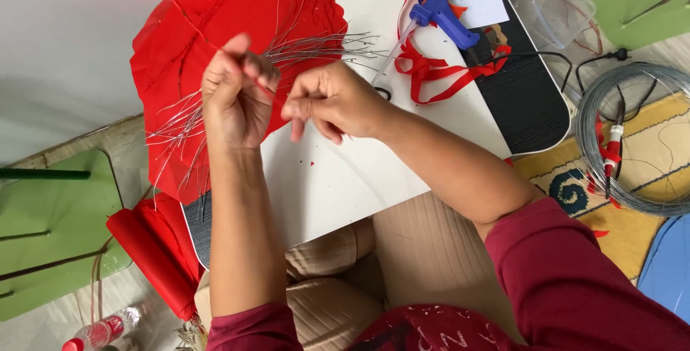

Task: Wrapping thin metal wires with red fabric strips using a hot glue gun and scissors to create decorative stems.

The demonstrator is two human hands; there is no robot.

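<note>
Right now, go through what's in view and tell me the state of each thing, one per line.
Left hand: closed around the wire bundle.
Right hand: fingers pinched at the wires.
Wire bundle: held, ends splayed out.
Red paper sheets: lying flat, crinkled.
Red paper roll: rolled up.
Glue gun: lying on its side.
Red ribbon: loose, tangled.
Wire coil: coiled on the floor.

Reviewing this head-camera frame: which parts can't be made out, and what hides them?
- Where the left hand grips the bundle of thin wires: covered by its curled fingers.
- Right hand fingertips: motion-blurred, so contact with a wire is unclear.
- Wire coil: cut off by the right edge.
- Bottle: cut off by the bottom edge.
- Glue gun nozzle: too small to tell.
</note>
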